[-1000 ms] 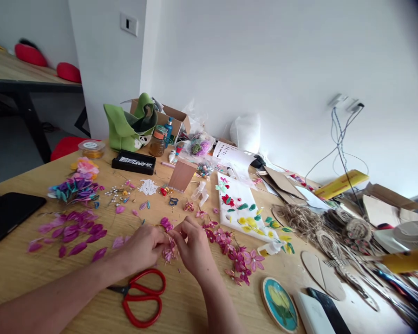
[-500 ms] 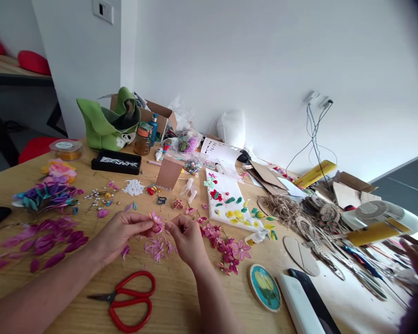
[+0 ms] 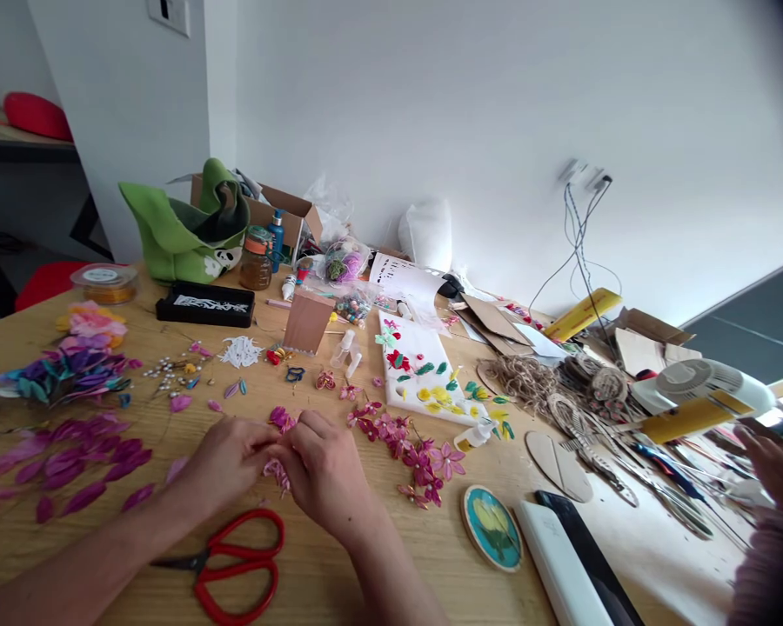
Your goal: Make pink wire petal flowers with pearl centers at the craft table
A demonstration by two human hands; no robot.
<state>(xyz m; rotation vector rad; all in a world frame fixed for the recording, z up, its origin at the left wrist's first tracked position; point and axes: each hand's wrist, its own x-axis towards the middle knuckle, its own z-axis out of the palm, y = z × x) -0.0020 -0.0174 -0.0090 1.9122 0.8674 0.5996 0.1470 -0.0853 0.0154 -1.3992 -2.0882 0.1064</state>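
Observation:
My left hand (image 3: 225, 461) and my right hand (image 3: 323, 465) meet over the wooden table, fingers closed and pressed together. Whatever lies between their fingertips is hidden. Pink flower pieces (image 3: 282, 419) show just behind the fingers, and pale pink strips (image 3: 276, 474) show beneath them. Red-handled scissors (image 3: 238, 565) lie in front of my hands. Loose magenta petals (image 3: 65, 461) are spread to the left. A spray of magenta flowers (image 3: 418, 452) lies to the right of my right hand.
A round teal piece (image 3: 492, 528), a white power bank (image 3: 558, 556) and a glue bottle (image 3: 475, 435) are at the right. Further back stand a green felt bag (image 3: 176, 235), a black tray (image 3: 205, 306) and a jar (image 3: 257, 261). Another person's hand (image 3: 773, 469) shows at the right edge.
My hands have come together; the right one has moved left and turned its back upward. The pink flower that showed at my left fingertips is now hidden. The view has shifted slightly.

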